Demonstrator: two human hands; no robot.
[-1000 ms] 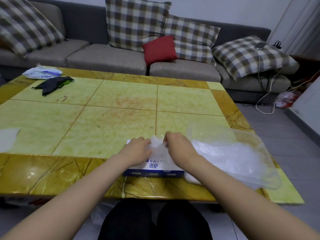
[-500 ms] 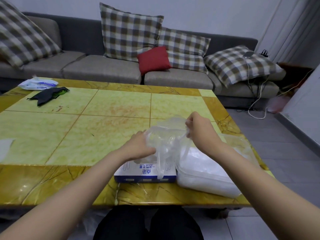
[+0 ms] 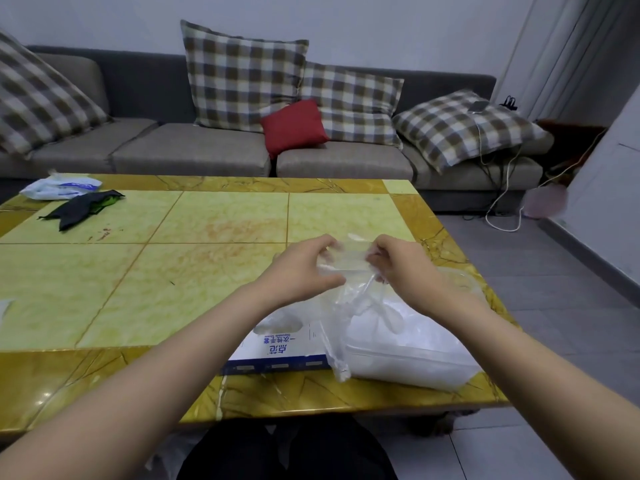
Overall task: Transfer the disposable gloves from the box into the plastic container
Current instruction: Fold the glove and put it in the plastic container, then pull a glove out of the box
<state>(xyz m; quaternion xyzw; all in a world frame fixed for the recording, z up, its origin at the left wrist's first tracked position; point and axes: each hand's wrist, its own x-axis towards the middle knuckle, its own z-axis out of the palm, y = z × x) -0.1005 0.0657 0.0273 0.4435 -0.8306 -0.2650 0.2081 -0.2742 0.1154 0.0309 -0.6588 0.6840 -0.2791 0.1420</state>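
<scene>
STEP: mid-transfer over counter [image 3: 207, 271]; plastic container [image 3: 415, 358], heaped white, sits just right of box [image 3: 277, 348] | NEXT: probably lower rightward and release into container | HANDS: left hand [image 3: 301, 268] and right hand [image 3: 401, 268], fingers curled, each pinch one end of a raised clear glove [image 3: 349, 268], tail dangling

L arm [image 3: 194, 341] covers the left side of the box [image 3: 277, 348]; small print on top too tiny to read. Glove [image 3: 349, 268] is clear film, edges hard to trace where it hangs over the container [image 3: 408, 358], whose far rim is behind the R hand [image 3: 401, 268]. R fingertips, some of the L hand [image 3: 298, 271] too, lost behind the pinched film. Pillow [image 3: 38, 98] far left & white scrap [image 3: 4, 308] cut off by the edge. Pink thing [image 3: 543, 200] on floor: blurred, can't tell what.
</scene>
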